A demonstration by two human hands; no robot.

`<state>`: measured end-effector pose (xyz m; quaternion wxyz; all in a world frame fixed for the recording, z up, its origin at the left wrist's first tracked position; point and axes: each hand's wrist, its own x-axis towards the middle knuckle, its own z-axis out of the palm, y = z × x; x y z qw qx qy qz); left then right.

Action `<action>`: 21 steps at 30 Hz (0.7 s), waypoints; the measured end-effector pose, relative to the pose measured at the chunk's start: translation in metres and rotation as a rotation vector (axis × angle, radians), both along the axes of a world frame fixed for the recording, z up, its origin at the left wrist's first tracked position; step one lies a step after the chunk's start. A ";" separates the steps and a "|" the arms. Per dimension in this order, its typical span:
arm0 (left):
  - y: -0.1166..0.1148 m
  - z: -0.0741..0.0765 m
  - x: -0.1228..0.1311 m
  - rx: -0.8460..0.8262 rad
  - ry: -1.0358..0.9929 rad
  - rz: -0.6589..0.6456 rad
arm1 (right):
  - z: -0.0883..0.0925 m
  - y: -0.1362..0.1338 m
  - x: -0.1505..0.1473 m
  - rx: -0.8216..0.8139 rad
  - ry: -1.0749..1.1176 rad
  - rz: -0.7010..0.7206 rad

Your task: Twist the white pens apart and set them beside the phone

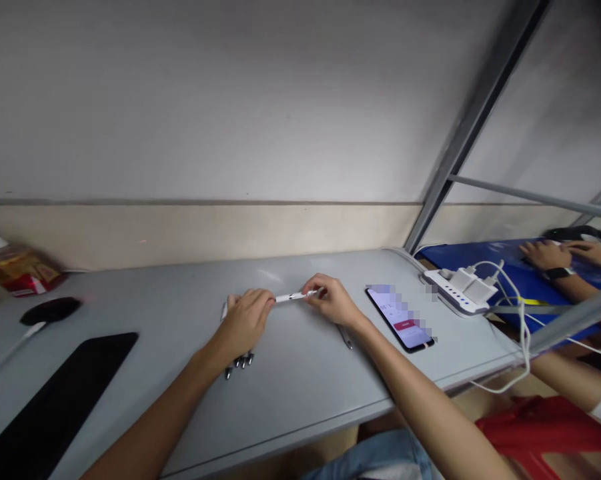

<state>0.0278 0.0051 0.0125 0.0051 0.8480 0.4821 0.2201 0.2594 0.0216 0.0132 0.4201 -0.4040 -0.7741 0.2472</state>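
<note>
A slim white pen with dark marks lies level between my two hands, just above the grey desk. Its left end is gripped by my left hand, fingers closed around it. The fingertips of my right hand pinch the other end. Several pens with dark, shiny tips stick out from under my left wrist; the rest of them is mostly hidden. Beside my right wrist lies another pen-like piece, partly covered by the hand.
A phone with its screen lit lies right of my right hand, near a power strip with plugs and white cables. Left are a black mat, a black mouse-like object and a jar. Another person's hands are beyond the metal frame.
</note>
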 end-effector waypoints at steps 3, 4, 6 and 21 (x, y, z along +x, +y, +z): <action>0.000 0.000 -0.001 0.000 -0.002 0.005 | -0.001 0.000 0.000 0.093 -0.087 -0.029; 0.000 0.000 -0.001 -0.002 -0.006 0.009 | -0.002 0.000 0.000 0.125 -0.117 -0.045; 0.000 0.001 -0.002 -0.004 -0.024 0.015 | -0.003 0.001 0.001 0.178 -0.160 -0.077; 0.006 0.000 -0.009 -0.010 0.013 0.053 | -0.002 0.010 0.024 0.198 -0.415 -0.312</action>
